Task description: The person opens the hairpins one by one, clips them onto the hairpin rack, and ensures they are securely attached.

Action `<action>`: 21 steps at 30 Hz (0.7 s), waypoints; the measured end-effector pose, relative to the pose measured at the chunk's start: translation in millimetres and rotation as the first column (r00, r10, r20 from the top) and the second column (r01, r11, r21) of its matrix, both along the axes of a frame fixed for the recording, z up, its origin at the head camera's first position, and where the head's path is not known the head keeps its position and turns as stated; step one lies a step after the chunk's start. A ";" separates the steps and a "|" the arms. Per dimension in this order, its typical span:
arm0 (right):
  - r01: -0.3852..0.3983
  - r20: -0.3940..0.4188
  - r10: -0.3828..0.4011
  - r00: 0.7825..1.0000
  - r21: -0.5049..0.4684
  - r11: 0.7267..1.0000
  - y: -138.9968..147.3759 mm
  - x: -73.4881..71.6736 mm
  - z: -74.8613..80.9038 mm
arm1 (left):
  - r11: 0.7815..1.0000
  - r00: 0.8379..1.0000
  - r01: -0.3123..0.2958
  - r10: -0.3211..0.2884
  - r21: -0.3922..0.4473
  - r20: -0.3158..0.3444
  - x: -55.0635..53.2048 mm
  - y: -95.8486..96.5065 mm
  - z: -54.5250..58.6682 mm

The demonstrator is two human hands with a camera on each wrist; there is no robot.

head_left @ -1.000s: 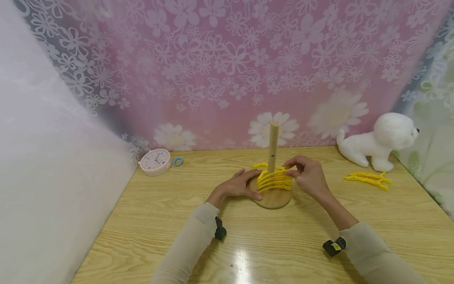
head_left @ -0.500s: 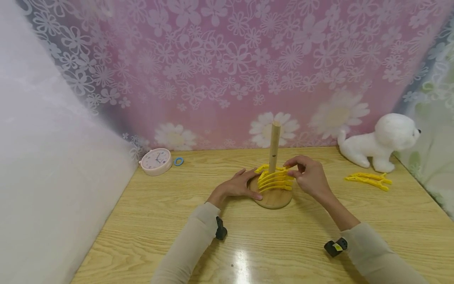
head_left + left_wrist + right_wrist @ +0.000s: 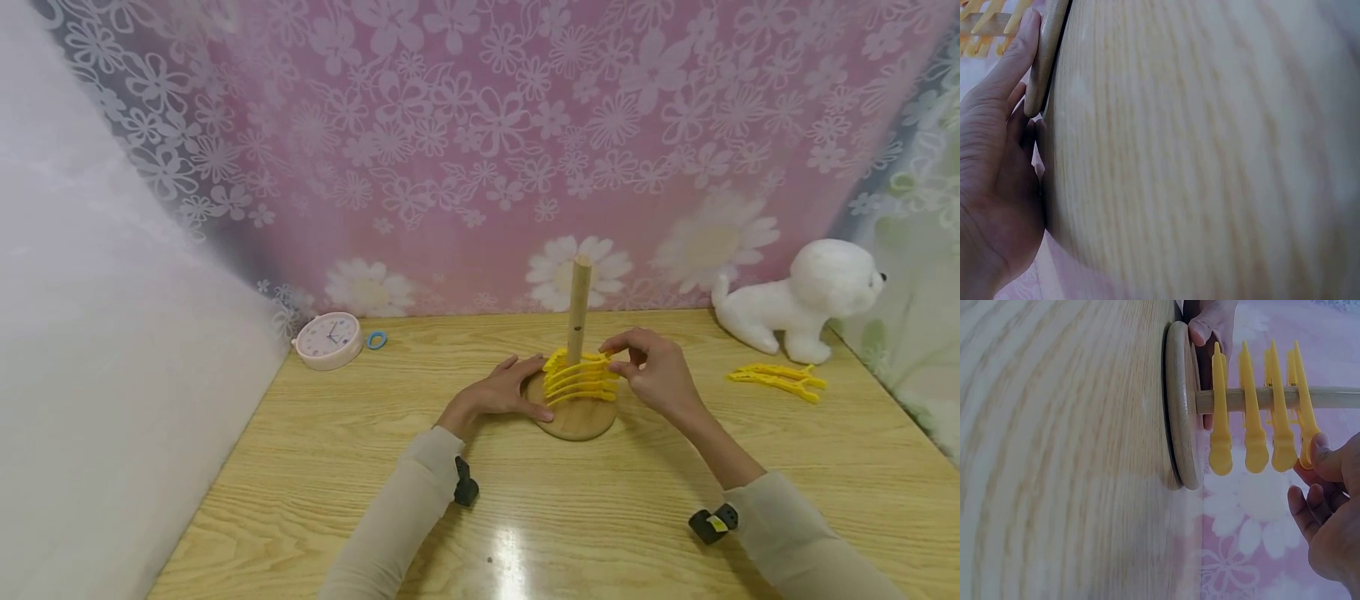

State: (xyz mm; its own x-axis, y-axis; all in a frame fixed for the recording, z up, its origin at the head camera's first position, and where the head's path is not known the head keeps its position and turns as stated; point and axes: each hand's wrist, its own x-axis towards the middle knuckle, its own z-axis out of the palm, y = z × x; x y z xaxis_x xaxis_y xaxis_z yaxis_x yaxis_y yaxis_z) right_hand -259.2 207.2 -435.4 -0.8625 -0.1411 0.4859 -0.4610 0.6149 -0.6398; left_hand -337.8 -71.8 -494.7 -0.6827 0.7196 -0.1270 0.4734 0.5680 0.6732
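Observation:
A wooden stand (image 3: 579,425) has a round base and an upright post (image 3: 1341,398). Several long yellow clips (image 3: 1254,434) sit one above another across the lower post. My left hand (image 3: 498,393) holds the base by its left rim; its thumb (image 3: 1019,53) lies over the top face in the left wrist view, with the fingers around the far side. My right hand (image 3: 660,379) pinches the handle end of the topmost yellow clip (image 3: 1305,419) between thumb and forefinger. The right wrist view shows this clip across the post, slightly tilted against the others.
More yellow clips (image 3: 780,379) lie on the table at the right, before a white plush dog (image 3: 795,296). At the back left are a pink round clock (image 3: 328,342) and a small blue ring (image 3: 377,340). A flowered curtain (image 3: 480,167) hangs behind the table.
The topmost clip's far arm has come in from the left toward the post, so the clip stands less spread. Both hands keep nearly the same places.

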 end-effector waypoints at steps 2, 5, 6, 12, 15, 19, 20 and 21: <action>-0.013 0.008 0.013 1.000 0.001 1.000 2.0 -0.4 -0.9 | 1.000 1.000 0.017 -0.016 0.007 -0.013 -1.4 0.5 -0.5; -0.035 0.037 0.036 0.999 -0.015 0.999 5.7 -0.8 -2.5 | 1.000 0.999 0.028 -0.028 0.004 -0.024 -3.0 1.0 -1.1; -0.044 0.050 0.045 0.998 -0.024 0.999 6.8 -0.7 -3.0 | 1.000 0.999 0.026 -0.026 0.002 -0.022 -3.2 1.0 -1.3; -0.092 0.097 0.098 0.990 -0.066 0.994 11.6 -0.8 -5.4 | 1.000 1.000 0.015 -0.015 -0.001 -0.015 -3.0 0.9 -2.7; -0.119 0.103 0.127 0.987 -0.076 0.990 14.3 -0.8 -6.4 | 1.000 0.999 0.022 -0.022 0.000 -0.026 -3.1 1.0 -2.7; -0.131 0.105 0.140 0.985 -0.082 0.988 20.5 2.0 -6.7 | 0.999 0.999 0.036 -0.036 0.007 -0.039 -2.6 1.7 -0.9; -0.132 0.104 0.140 0.985 -0.083 0.988 22.8 3.0 -6.8 | 0.999 0.999 0.035 -0.035 0.007 -0.040 -2.3 1.8 -0.3; -0.129 0.102 0.136 0.985 -0.080 0.988 25.3 4.3 -6.9 | 0.999 0.999 0.032 -0.032 0.007 -0.038 -1.9 1.8 0.4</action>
State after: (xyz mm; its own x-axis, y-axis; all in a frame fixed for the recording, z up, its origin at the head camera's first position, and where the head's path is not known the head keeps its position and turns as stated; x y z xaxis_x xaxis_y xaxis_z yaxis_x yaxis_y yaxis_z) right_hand -254.9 232.5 -442.3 -0.8860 -0.2252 0.4052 -0.4619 0.5029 -0.7306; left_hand -339.8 -70.0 -494.2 -0.6634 0.7421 -0.0957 0.5168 0.5470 0.6585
